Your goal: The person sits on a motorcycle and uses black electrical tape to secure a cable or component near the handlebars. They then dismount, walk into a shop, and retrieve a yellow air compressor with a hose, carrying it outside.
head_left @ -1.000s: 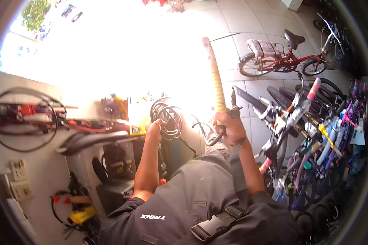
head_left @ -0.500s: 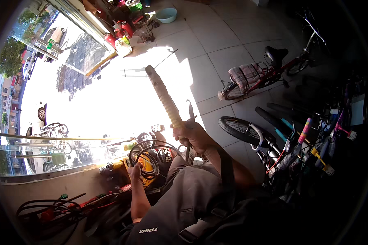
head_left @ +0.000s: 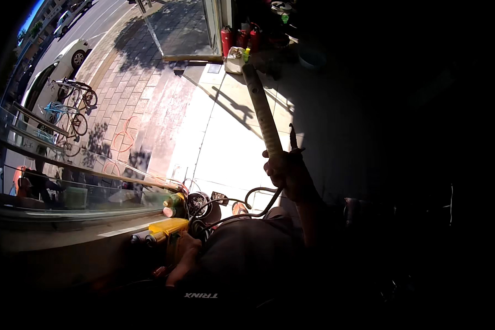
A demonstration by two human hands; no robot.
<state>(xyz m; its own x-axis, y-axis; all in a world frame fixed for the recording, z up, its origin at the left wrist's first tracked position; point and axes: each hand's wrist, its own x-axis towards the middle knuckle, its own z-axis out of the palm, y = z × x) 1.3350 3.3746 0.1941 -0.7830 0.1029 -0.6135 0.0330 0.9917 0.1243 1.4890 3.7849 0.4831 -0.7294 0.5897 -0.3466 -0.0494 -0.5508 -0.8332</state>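
My right hand [head_left: 289,175] is closed around the ribbed handle of a long pale welding electrode holder [head_left: 264,113]. The tool points up and away from me, and its dark hooked lever [head_left: 292,135] stands out on the right. From below that hand a dark cable [head_left: 267,204] bends down to the left in loose curves. At lower left my left hand [head_left: 189,243] is closed on the gathered loops of this cable, its fingers partly lost in shadow. Right beside it is a yellow machine [head_left: 169,224] with dark round fittings on its left end.
A glass front with a metal rail [head_left: 66,157] runs along the left. Beyond it are bicycles [head_left: 71,118] and a white car [head_left: 63,63]. Red fire extinguishers [head_left: 242,38] and a whitish container [head_left: 235,59] stand by the door. A dark round pan [head_left: 199,204] lies ahead; deep shadow hides the right side.
The view has swung left and the shaded areas have darkened. The cable coil has dropped from a raised position to beside the yellow machine, with my left hand. My right hand still grips the electrode holder.
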